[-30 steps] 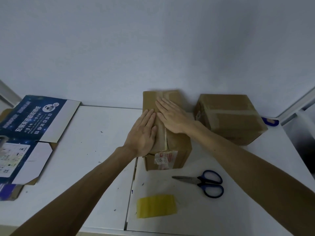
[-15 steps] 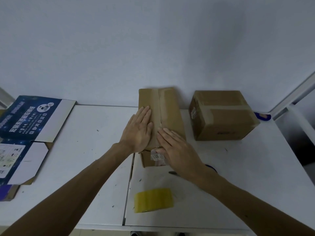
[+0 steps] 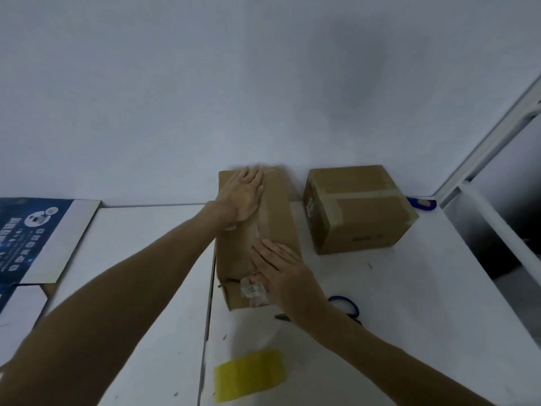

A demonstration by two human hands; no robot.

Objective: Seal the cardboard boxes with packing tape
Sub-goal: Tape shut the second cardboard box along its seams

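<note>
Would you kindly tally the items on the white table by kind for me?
Brown cardboard boxes: 2
Yellow roll of packing tape: 1
Blue-handled scissors: 1
Flattened blue-and-white printed carton: 1
Small blue object behind right box: 1
Total: 6

Nothing is legible. The sticker [image 3: 251, 289] just beneath the right fingers [image 3: 268, 252] is blurred. So is the white print on the blue carton [image 3: 29, 230].

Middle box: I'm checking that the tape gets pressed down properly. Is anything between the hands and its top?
Nothing visible. The left hand lies flat on the far end of the middle box, the right hand on its near end. The scissors lie clear of it.
</note>
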